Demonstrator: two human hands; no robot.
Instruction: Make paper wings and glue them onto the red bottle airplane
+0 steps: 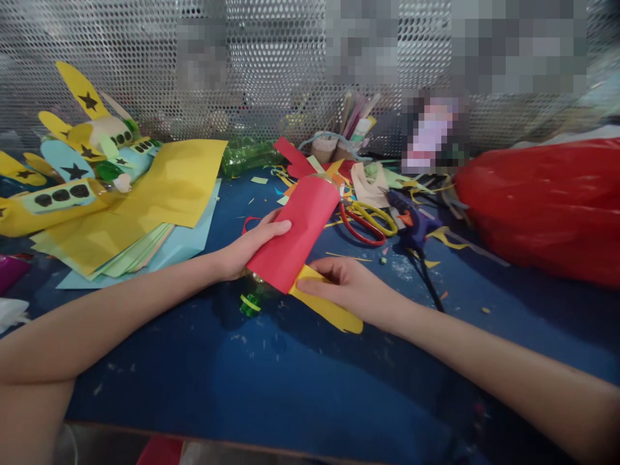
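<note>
A plastic bottle wrapped in red paper (300,226) lies tilted on the blue table (300,381), its green cap (250,304) pointing toward me. My left hand (249,248) is wrapped round the bottle's left side near the cap end. My right hand (343,287) presses a yellow paper cut-out (334,313) against the lower right edge of the red wrap, fingers together on it.
Sheets of yellow, green and pale blue paper (159,194) lie at left, with finished paper-and-bottle planes (72,174) behind them. Scissors (368,223), a blue glue gun (414,219) and scraps sit behind the bottle. A red plastic bag (547,200) fills the right. A perforated metal screen backs the table.
</note>
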